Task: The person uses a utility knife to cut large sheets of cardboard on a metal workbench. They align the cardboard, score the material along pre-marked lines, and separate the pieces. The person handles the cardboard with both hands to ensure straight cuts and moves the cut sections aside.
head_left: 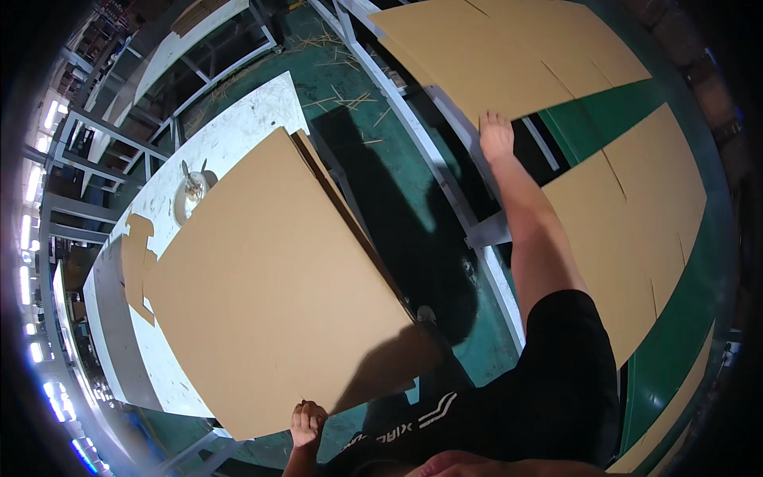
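A large brown cardboard sheet (270, 294) lies on top of another on the white table in front of me. My left hand (307, 424) has its fingers curled over the near edge of that sheet. My right arm stretches out to the far right, where my right hand (496, 137) grips the near corner of a slotted cardboard sheet (517, 56). The thumb of that hand is hidden. This sheet lies across a green conveyor belt (604, 119). A second slotted sheet (636, 230) rests on the belt, nearer to me and beside my right arm.
On the white table (262, 107) stand a pale bowl (191, 193) with utensil handles sticking out and a cut cardboard scrap (138, 258). A metal rail (413, 143) runs along the conveyor. Cardboard strips (350, 101) litter the green floor. Metal frames (119, 131) stand at the left.
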`<state>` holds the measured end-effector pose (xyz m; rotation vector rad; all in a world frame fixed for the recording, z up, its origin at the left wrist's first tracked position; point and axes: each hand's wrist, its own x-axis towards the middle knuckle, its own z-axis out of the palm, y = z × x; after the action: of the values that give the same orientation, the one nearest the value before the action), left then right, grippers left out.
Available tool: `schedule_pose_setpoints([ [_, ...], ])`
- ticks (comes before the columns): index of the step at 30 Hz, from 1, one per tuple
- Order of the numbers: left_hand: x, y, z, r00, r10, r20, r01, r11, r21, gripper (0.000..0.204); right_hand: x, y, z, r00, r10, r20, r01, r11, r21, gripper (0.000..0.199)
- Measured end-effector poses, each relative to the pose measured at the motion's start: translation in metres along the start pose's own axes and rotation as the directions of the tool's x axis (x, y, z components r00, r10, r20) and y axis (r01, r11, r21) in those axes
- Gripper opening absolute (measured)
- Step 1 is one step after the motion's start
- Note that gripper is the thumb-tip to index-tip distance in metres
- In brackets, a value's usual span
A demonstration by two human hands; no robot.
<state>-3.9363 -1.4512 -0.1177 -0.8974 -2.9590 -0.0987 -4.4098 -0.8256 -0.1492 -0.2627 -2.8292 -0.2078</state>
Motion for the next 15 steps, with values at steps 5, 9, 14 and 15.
schedule_pose_setpoints([
  [5,-0.012,-0.001,0.004,0.999,-0.030,0.042,0.031,0.999,-0.009,0.015,0.056,0.043,-0.074,0.970,0.013,-0.242,0.025,0.988,0.155,0.015],
  [9,-0.007,-0.002,0.031,0.997,0.008,-0.082,0.000,0.995,0.099,0.019,0.066,0.105,-0.193,0.891,-0.052,-0.451,0.138,0.977,0.162,0.016],
  [14,0.026,0.005,0.001,0.993,0.037,-0.108,-0.039,0.999,-0.009,0.022,0.023,0.052,-0.378,0.681,-0.310,-0.663,0.415,0.910,0.000,0.023],
  [15,0.023,0.001,0.009,0.993,0.043,-0.112,-0.048,0.998,-0.043,0.021,0.010,0.030,-0.416,0.672,-0.285,-0.684,0.459,0.885,0.083,0.017],
])
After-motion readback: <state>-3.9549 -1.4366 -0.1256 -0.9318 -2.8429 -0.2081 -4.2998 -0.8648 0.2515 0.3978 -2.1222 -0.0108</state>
